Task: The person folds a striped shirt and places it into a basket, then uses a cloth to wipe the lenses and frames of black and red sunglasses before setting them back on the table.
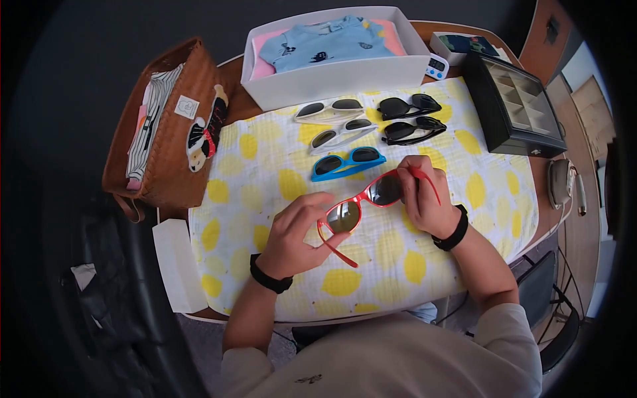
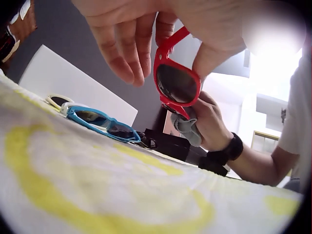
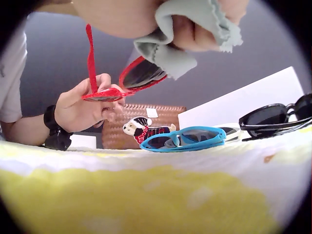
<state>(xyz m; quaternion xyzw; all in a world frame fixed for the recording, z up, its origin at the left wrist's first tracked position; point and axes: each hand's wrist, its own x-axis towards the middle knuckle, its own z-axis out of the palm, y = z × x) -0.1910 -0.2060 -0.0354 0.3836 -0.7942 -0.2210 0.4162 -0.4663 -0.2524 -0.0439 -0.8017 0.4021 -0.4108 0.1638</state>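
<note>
Red sunglasses [image 1: 361,198] are held above the lemon-print cloth [image 1: 345,282] with both arms unfolded. The left hand [image 1: 294,235] pinches them at one lens and hinge, thumb on one side and fingers on the other. At the other lens, the right hand [image 1: 424,196] grips them through a grey-green scalloped cloth [image 3: 170,58], its fingers curled round the lens. Blue sunglasses [image 1: 348,164] lie folded just beyond the hands. Behind those are two white-framed pairs, one upper [image 1: 330,111] and one lower [image 1: 342,136], and two black pairs [image 1: 409,106] to their right.
A white box [image 1: 332,83] of folded clothes stands at the back. A brown woven basket [image 1: 166,152] is at the left, above a white box [image 1: 179,265]. At the right are a black compartment case [image 1: 514,109], a small timer [image 1: 436,66] and a grey pouch [image 1: 561,182].
</note>
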